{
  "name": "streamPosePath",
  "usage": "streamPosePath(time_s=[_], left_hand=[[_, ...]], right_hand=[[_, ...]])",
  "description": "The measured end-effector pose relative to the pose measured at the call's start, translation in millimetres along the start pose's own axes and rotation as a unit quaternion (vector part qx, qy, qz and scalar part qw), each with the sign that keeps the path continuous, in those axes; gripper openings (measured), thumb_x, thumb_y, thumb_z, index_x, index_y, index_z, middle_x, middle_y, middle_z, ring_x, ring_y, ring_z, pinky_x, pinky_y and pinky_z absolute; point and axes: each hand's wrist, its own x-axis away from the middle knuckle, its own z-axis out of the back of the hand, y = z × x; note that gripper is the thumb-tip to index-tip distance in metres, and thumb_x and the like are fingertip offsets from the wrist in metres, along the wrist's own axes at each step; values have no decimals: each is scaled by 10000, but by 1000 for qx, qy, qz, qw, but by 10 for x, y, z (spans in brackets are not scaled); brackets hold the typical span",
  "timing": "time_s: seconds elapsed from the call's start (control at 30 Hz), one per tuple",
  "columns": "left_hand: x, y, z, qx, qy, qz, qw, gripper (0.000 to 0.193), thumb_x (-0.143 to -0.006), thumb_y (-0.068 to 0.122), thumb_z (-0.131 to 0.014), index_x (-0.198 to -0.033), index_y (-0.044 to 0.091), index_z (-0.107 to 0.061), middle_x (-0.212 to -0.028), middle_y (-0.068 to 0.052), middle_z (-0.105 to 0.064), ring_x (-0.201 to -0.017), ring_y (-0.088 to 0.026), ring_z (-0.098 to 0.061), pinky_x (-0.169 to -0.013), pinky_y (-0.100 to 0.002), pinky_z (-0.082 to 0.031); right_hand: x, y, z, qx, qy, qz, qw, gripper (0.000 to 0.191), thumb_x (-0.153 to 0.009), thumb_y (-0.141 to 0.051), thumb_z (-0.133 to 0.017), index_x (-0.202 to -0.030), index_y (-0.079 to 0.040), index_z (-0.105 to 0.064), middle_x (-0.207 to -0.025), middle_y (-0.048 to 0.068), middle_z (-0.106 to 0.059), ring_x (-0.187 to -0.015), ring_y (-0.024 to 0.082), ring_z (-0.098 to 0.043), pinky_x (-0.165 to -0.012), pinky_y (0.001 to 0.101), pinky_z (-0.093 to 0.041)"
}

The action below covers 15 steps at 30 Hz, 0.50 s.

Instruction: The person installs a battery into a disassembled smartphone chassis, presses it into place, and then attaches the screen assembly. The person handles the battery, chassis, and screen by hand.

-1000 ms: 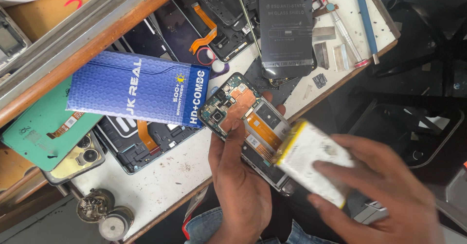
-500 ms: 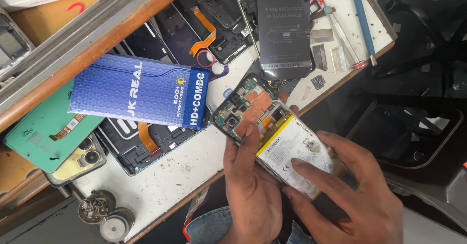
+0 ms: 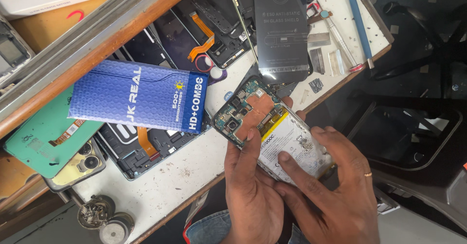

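My left hand (image 3: 253, 195) grips an opened phone (image 3: 245, 112) from below, thumb lying over its edge; the circuit board, camera module and copper shield are exposed. A white battery (image 3: 292, 139) lies in the phone's frame. My right hand (image 3: 331, 195) rests on the battery, with its index finger and other fingertips pressing on the battery's face and right edge. A ring sits on one finger of that hand.
A white worktable (image 3: 185, 176) carries a blue rectangular box (image 3: 141, 95), a black screen-protector sleeve (image 3: 282, 27), phone frames with orange flex cables (image 3: 146, 146), a green back cover (image 3: 39, 137), a blue-handled tool (image 3: 359, 22), tweezers and small metal parts. Round metal tins (image 3: 104, 219) lie at the lower left.
The battery was lifted at an angle over the phone; it has come down flat into the frame. My right hand moved in over it and my left hand shifted the phone slightly left.
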Motion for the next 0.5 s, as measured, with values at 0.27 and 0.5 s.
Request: streamPosePath(time_s=[0.27, 0.5], left_hand=[[7, 8, 17, -14, -17, 22, 1000, 514, -1032, 252, -499, -1473, -3, -432, -1394, -280, -608, -1252, -337, -632, -1032, -458, -561], [-15, 79, 35, -66, -56, 32, 996, 517, -1035, 250, -507, -1457, -42, -441, -1347, -312, -626, -1256, -374, -649, -979, -473, -603]], right_hand=[[73, 133, 7, -93, -19, -31, 995, 374, -896, -215, -704, -1264, -151, -699, -1509, 253, -440, -1421, 422, -470, -1137, 516, -411], [168, 651, 163, -517, -171, -319, 776, 539, -951, -54, -713, -1429, 111, -525, -1221, 286, -692, -1165, 278, -772, -922, 387, -660]])
